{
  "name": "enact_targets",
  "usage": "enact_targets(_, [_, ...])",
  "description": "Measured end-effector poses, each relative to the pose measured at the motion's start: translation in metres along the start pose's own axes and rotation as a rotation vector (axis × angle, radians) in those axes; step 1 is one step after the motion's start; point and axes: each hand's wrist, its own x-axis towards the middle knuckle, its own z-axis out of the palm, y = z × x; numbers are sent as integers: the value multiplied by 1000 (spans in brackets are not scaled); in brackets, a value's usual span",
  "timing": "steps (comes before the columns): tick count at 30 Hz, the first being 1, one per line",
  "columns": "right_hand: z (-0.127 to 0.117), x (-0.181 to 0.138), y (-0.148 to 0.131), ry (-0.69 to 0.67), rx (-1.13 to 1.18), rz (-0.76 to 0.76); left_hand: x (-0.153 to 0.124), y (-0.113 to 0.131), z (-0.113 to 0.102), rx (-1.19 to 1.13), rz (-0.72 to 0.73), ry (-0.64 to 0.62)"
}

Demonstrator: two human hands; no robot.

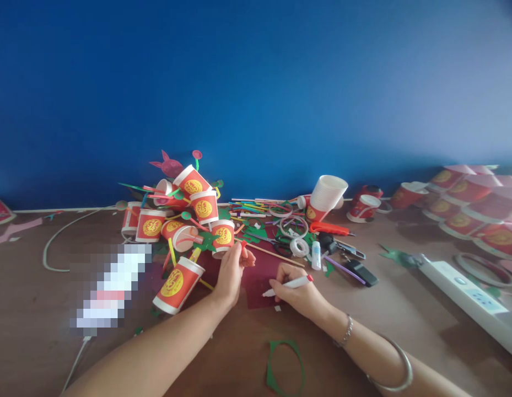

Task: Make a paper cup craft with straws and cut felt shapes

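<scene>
My right hand (295, 292) grips a white marker (296, 282) with a red end, its pale tip pointing down-left over a sheet of dark red paper (256, 284). My left hand (231, 270) is closed, with a small red cap (243, 243) showing at its thumb and fingers. Just left of that hand lies a tilted red-and-white paper cup (179, 285). Behind it, several joined paper cups (204, 207) carry coloured straws and paper cut-outs. A thin wooden stick (276, 253) crosses the upper part of the red paper.
Beyond my right hand are a glue bottle (316, 256), a tape roll (299, 247), an orange cutter (330, 228) and stacked cups (327, 197). A power strip (466, 298) lies right, a blurred-out phone-like object (113, 289) left. A green paper frame (272, 375) lies in front.
</scene>
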Motion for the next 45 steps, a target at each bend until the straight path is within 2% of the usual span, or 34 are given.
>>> enact_targets(45, [1, 1, 2, -4, -4, -23, -1, 2, 2, 5, -9, 17])
